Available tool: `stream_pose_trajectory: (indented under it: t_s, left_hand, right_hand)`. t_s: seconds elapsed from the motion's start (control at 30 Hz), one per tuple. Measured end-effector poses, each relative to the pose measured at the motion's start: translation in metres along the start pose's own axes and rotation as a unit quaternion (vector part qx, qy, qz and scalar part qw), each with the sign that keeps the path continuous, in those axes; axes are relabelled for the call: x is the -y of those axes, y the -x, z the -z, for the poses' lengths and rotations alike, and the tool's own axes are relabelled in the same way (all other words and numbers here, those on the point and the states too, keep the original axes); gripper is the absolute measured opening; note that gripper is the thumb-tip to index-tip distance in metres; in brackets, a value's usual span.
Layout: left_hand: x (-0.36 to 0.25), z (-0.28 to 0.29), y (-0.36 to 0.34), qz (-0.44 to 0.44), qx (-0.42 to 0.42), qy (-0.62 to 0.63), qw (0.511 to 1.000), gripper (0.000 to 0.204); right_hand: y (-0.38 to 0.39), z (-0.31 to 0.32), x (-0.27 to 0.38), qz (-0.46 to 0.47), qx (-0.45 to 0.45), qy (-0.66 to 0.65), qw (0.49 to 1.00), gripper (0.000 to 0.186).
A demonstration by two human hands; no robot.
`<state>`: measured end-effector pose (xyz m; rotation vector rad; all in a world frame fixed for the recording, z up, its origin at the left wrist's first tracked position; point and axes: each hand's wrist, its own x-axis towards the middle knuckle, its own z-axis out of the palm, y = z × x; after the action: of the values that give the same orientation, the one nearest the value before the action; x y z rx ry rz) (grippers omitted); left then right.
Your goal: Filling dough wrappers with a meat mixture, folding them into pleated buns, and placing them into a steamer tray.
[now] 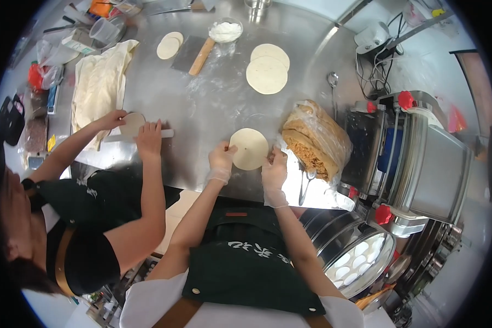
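A round, flat dough wrapper (249,148) spans the gap between my hands, over the near edge of the steel table. My left hand (221,162) pinches its left edge, and my right hand (274,168) grips its lower right edge. Transparent gloves show at both wrists. Just right of my right hand sits a large container of brown crumbly filling (313,156), partly covered with plastic film. A metal utensil (306,187) lies against its near side. Farther up the table, two overlapping dough wrappers (267,79) lie flat.
At left, a co-worker's hands (149,141) work a small dough disc (132,125) with a rolling pin (168,133). Beyond are a cloth (100,82), a wooden-handled scraper (202,57) and a flour bowl (225,31). A dough machine (421,158) and a steamer of buns (361,259) stand right.
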<state>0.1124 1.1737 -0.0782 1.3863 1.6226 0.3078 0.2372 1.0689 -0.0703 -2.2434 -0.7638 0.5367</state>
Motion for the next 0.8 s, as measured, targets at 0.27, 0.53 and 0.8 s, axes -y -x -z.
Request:
stream_pose_trajectory:
  t_s: [0.27,0.53,0.8]
  left_hand:
    - [-0.001,0.014,0.056,0.106,0.02,0.065,0.992,0.021]
    - [0.057,-0.019,0.081,0.086,-0.001,0.395,0.915,0.033]
    - [0.02,-0.057,0.101,0.052,0.253,0.827,0.5,0.055]
  right_hand:
    - [0.048,0.01,0.03,0.276,0.12,0.118,0.946,0.054]
    - [0.022,-0.005,0.003,0.418,0.045,0.094,0.903,0.034]
    - [0.079,0.061,0.007,0.43,0.103,0.079,0.894,0.026]
